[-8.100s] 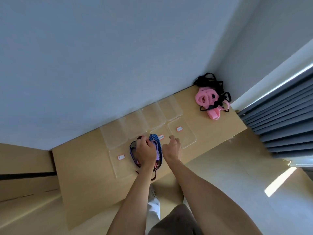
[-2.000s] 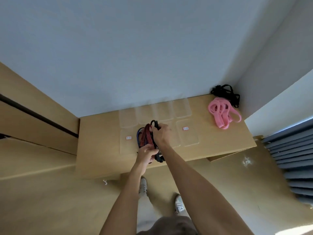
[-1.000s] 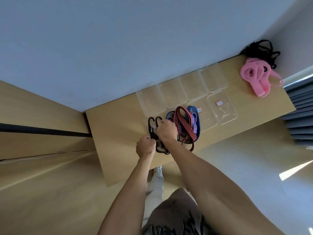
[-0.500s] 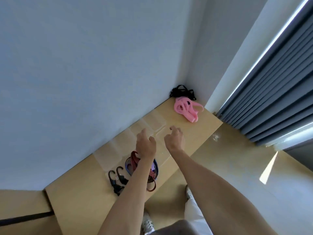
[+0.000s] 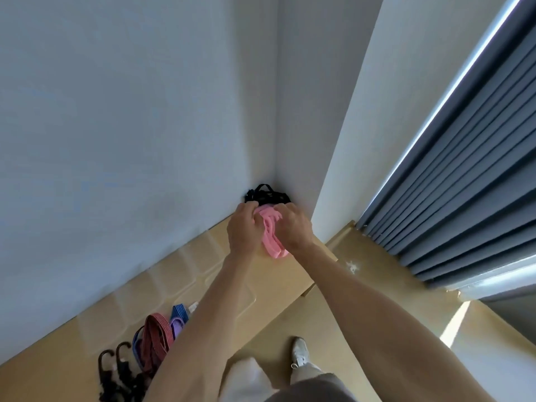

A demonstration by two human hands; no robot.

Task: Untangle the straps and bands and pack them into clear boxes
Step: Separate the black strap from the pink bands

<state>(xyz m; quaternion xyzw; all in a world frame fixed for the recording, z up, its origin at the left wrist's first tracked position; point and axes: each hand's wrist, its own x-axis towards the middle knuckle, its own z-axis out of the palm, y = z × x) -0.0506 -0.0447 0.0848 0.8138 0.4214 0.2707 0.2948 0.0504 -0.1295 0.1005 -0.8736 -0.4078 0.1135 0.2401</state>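
A bundle of pink bands point(image 5: 271, 236) lies near the table's far right corner. My left hand point(image 5: 243, 229) grips its left side and my right hand point(image 5: 293, 227) grips its right side, fingers curled into the loops. Behind them a tangle of black straps point(image 5: 266, 194) sits in the wall corner. At the near left, red-striped, blue and purple bands point(image 5: 158, 335) lie piled together, with two black hooks point(image 5: 116, 364) beside them. Clear boxes point(image 5: 174, 274) stand in rows along the wall; my left forearm hides some of them.
The wooden table point(image 5: 61, 364) runs along a grey-white wall and ends at the right corner. A grey curtain point(image 5: 452, 181) hangs at the right. Below the table edge are the wooden floor and my shoe point(image 5: 300, 353).
Both hands have reached across from above the clear boxes to the far corner and taken hold of the pink bands. The striped bands and hooks stay at the left.
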